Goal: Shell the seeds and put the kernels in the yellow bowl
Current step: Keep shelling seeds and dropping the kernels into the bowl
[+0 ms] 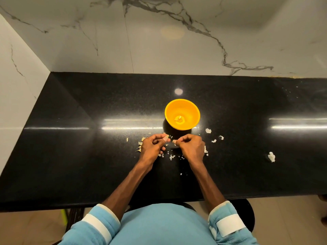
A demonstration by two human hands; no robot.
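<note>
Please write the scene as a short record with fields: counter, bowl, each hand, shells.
counter: black, glossy
bowl: yellow, upright, beyond the hands; few kernels inside
left hand: curled, pinches a pale piece, seed or shell unclear
right hand: curled, pinches another pale piece
shells: scattered around both hands, some farther right

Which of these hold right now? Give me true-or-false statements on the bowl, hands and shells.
The bowl stands beyond both hands. True.
The bowl is empty. False: kernels lie at its bottom.
The left hand pinches a seed. True.
The right hand lies flat. False: its fingers are curled.
Shells lie only left of the hands. False: they lie on both sides.
</note>
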